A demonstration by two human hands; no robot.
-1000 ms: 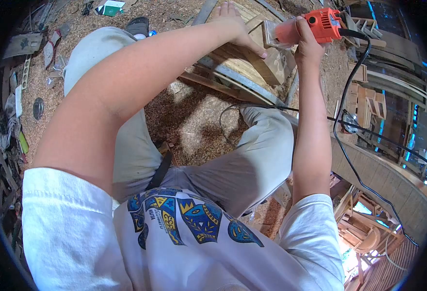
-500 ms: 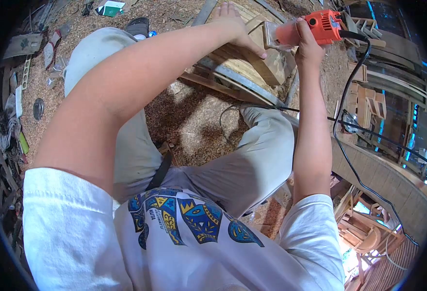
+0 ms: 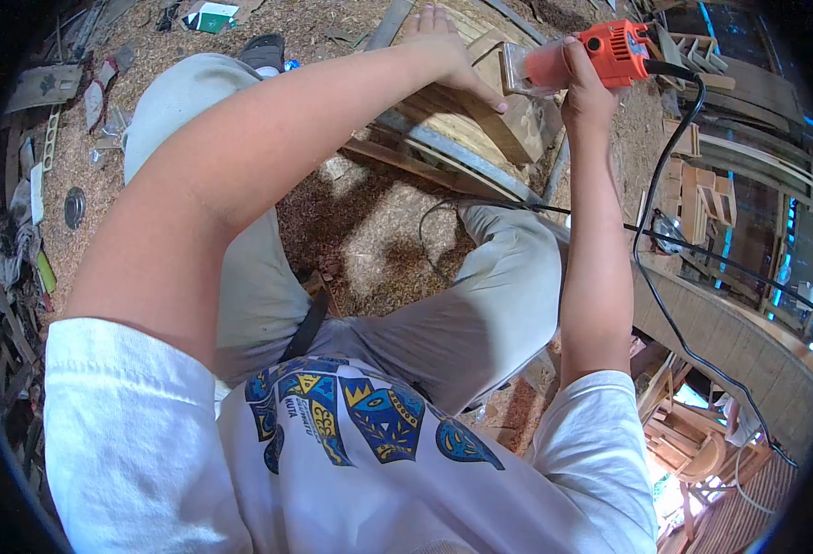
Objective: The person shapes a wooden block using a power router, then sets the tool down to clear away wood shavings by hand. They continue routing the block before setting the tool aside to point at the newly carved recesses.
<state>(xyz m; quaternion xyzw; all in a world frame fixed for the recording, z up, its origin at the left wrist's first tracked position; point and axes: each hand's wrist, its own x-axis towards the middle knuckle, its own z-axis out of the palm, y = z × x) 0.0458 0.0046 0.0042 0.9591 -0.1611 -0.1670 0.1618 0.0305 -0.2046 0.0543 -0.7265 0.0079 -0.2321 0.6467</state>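
Note:
An orange trim router (image 3: pixel 617 51) with a clear base is gripped in my right hand (image 3: pixel 589 92), fingers wrapped round its body. The router lies on its side, its base against the end of a wooden piece (image 3: pixel 512 134). My left hand (image 3: pixel 445 57) lies flat on the wood with its fingers stretched out and its thumb near the router base. Beneath the wood is a low bench (image 3: pixel 443 138) with a grey metal edge. The cutting bit and the exact contact with the wood cannot be made out.
A black power cord (image 3: pixel 651 217) runs from the router down the right side. A second dark cable crosses near my knee. Wood shavings (image 3: pixel 369 249) cover the ground between my legs. Small wooden frames (image 3: pixel 702 194) stand at the right, with scattered scraps at the left.

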